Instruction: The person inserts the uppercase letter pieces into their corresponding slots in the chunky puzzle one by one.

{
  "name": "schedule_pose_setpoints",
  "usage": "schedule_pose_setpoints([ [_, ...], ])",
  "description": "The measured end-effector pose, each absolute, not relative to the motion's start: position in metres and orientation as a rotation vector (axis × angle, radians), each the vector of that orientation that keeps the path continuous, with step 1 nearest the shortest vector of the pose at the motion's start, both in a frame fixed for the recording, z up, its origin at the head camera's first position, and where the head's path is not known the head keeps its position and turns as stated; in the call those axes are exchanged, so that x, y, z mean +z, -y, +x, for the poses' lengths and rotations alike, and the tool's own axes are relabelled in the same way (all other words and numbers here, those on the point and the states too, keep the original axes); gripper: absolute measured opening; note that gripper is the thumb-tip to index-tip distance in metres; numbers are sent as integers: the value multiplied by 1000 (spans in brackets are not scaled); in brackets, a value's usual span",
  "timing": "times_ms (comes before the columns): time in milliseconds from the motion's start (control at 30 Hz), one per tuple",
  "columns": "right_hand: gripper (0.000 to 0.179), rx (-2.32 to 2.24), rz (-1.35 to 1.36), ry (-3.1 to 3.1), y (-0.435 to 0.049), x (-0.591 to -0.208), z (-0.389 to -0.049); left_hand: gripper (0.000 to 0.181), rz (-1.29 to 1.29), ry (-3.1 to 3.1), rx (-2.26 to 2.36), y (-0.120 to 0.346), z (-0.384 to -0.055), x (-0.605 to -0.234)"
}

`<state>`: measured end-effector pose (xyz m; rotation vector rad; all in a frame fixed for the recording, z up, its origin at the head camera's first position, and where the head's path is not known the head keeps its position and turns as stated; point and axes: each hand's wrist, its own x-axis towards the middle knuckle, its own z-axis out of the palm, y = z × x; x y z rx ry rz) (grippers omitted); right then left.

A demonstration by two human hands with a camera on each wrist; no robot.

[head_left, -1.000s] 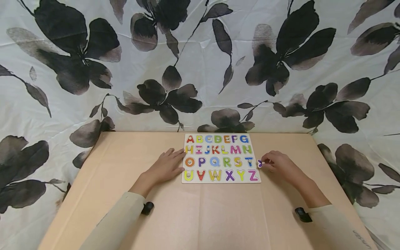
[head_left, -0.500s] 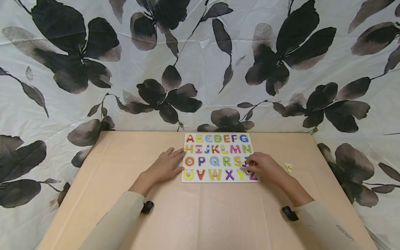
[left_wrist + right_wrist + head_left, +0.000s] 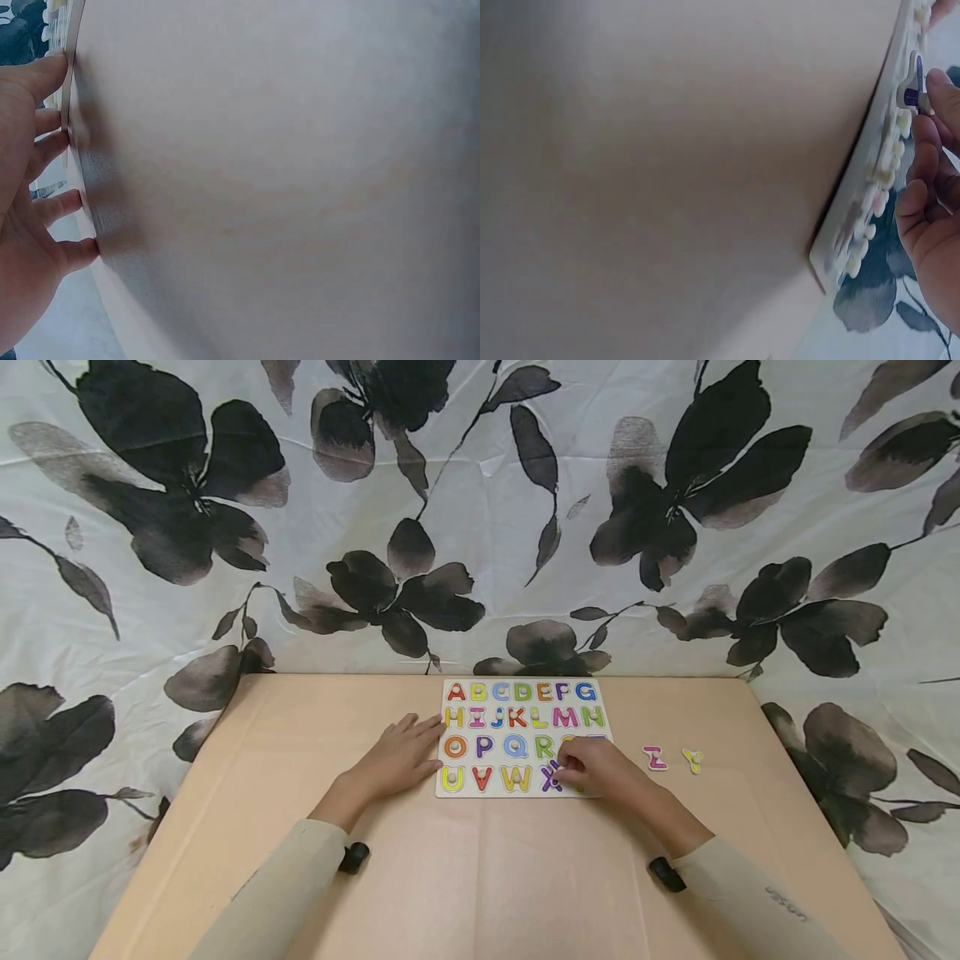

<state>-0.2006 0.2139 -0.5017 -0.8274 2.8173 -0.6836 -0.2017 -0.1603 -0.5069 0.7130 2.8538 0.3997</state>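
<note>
A white alphabet puzzle board (image 3: 493,790) lies near the far edge of the table, its rows of coloured letters running from A to Z. My left hand (image 3: 401,756) lies with spread, nearly straight fingers, fingertips right at the board's left edge. Over the lower right of the board, my right hand (image 3: 600,768) pinches a purple letter X piece (image 3: 552,775) by its knob, right at the printed X spot. In the right wrist view the X piece (image 3: 913,91) is tilted, between thumb and finger. The hand hides the letters around S, T, Y and Z.
A pink letter Z piece (image 3: 655,758) and a yellow letter Y piece (image 3: 692,762) lie on the table right of the board. The tan table (image 3: 480,877) ends at a white floral cloth (image 3: 517,610) behind it.
My right hand has moved left from beside the board to the X spot, carrying the X piece. The loose Z and Y pieces have come into sight. My left hand has stayed put.
</note>
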Motion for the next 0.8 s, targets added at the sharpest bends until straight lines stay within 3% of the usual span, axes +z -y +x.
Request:
schedule_pose_setpoints([
  [800, 20, -573, -873, -2801, -195, -507, -196, 67, 705, -2855, 411, 162, -202, -509],
])
